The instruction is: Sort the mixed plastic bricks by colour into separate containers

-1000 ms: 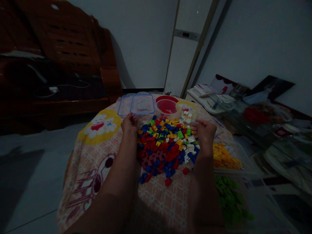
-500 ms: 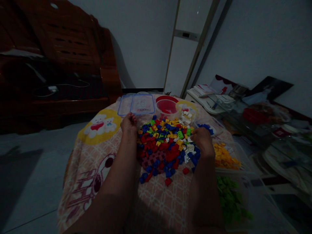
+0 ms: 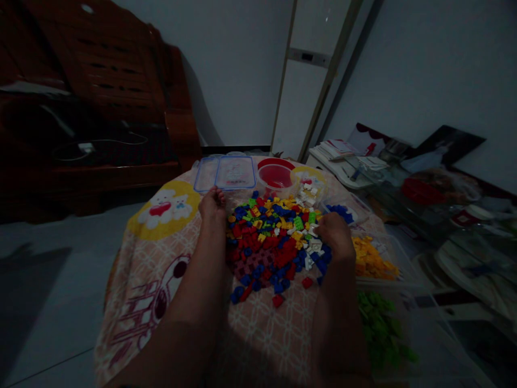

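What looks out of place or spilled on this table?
A red toy brick lies apart on the patterned tablecloth, just off the near right edge of the mixed toy-brick pile, so it looks like a stray. I see no damage, though the picture is dim.

One camera, worn on the person's head, looks forward and steeply down over the desk (image 3: pixel 270 328), setting the pile of bricks (image 3: pixel 283 248) just below centre. It sits close: the left forearm (image 3: pixel 189 302) rises from seven o'clock, the right forearm (image 3: pixel 339 318) from five. The wide view reaches past the desk to the wooden settee (image 3: pixel 121 81) at ten o'clock, the wall (image 3: pixel 436 70) at two and the floor (image 3: pixel 40 334) at eight.
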The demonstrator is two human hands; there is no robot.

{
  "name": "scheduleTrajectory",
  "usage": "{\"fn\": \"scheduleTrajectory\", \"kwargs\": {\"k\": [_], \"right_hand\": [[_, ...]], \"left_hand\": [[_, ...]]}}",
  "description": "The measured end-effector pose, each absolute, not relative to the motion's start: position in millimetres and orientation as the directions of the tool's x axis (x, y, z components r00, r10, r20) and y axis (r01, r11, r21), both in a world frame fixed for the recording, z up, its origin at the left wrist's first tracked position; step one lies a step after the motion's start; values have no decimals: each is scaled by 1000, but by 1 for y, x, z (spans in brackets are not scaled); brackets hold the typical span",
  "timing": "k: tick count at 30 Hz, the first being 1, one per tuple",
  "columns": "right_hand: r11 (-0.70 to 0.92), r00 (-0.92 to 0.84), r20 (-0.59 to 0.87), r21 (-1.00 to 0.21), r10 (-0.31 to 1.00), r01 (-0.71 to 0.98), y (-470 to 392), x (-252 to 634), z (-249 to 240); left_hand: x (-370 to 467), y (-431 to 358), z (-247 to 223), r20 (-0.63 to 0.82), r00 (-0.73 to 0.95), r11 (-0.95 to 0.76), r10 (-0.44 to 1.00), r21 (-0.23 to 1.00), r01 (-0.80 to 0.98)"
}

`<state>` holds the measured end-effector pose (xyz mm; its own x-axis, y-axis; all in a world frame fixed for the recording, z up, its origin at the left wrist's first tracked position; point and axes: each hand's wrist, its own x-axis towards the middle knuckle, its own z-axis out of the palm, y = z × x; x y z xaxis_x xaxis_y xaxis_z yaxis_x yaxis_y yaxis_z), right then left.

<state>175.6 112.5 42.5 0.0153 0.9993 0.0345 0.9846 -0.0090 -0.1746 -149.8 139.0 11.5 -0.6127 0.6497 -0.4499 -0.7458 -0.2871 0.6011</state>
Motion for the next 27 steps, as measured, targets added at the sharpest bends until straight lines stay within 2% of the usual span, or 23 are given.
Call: {"fn": "scheduleTrajectory", "kwargs": {"k": [3,6,9,13,16,19,21,23,27], "right_hand": [[-21,44,84,-253,996,967,112,175,47],[-40,122,139,-482,983,875,118,174,45],[-80,222,116,-694,968,715,124,172,39],[-97,287,69,-845,955,526,131,166,30],[-44,384,65,-962,921,269,139,157,23],[111,443,92,-994,892,-18,150,148,16],[192,423,128,-975,897,-112,156,145,12],[215,411,152,-971,899,-110,158,146,11],[149,368,147,-989,918,24,147,150,21]], "left_hand": [[-150,140,11,-462,-620,-293,634,598,-746],[-149,140,12,-468,-619,-299,630,590,-750],[-148,138,14,-475,-615,-295,629,586,-755],[-146,137,16,-477,-610,-297,633,578,-760],[-146,137,15,-472,-607,-299,639,575,-762],[-146,138,14,-471,-606,-304,641,569,-764],[-146,138,13,-469,-604,-310,644,563,-767],[-146,138,14,-467,-604,-312,646,560,-767],[-146,139,14,-462,-606,-304,647,574,-761]]}}
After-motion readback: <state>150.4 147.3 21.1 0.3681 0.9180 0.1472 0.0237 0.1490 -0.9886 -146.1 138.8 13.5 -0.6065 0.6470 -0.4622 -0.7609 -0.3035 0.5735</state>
